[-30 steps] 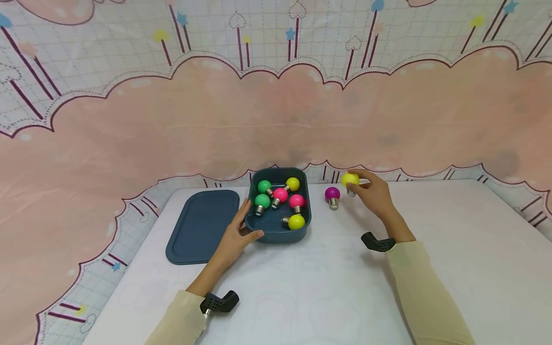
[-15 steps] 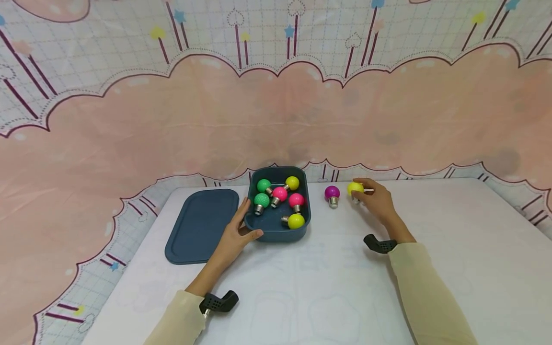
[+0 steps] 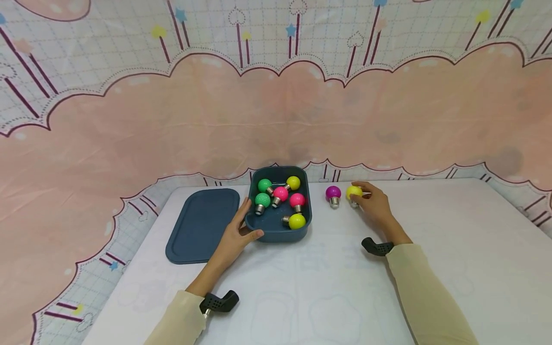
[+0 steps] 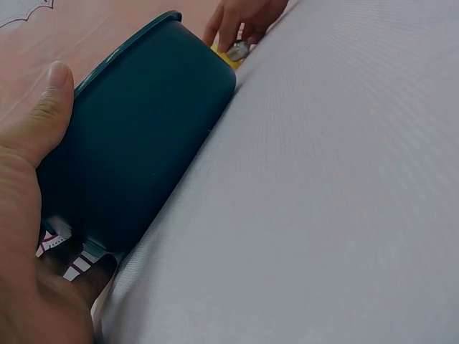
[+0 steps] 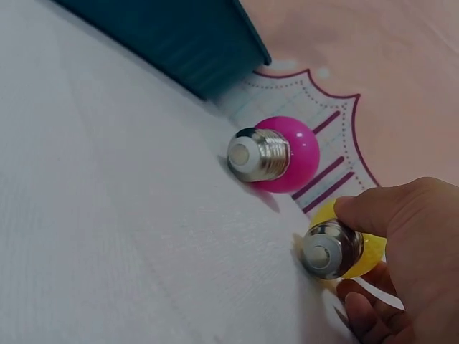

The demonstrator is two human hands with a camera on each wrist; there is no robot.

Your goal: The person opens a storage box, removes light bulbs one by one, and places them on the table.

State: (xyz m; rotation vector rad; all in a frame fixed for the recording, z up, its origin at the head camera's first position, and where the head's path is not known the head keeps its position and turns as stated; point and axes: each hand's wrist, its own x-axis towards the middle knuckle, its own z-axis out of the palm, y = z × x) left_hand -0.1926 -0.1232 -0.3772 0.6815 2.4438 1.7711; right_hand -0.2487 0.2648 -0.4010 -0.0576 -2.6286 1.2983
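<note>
My right hand (image 3: 374, 203) pinches a yellow light bulb (image 3: 353, 191) between thumb and fingers, low at the tabletop. In the right wrist view the bulb's metal screw base (image 5: 328, 252) faces the camera. Just left of it, a purple light bulb (image 3: 333, 193) lies on the table, seen as magenta in the right wrist view. My left hand (image 3: 235, 235) holds the near left corner of a dark blue box (image 3: 280, 236), thumb on the front wall and fingers along the left side. Inside the box lie several bulbs: green (image 3: 262, 200), pink (image 3: 281, 193) and yellow (image 3: 296, 221).
A flat dark blue lid (image 3: 202, 225) lies left of the box. White cloth (image 3: 327, 287) covers the table. Behind it hangs a pink patterned backdrop (image 3: 276, 115), close to the table's far edge.
My right hand has brought the yellow bulb down to the table, slightly right and nearer to me, beside the purple bulb. My left hand and the box have stayed in place.
</note>
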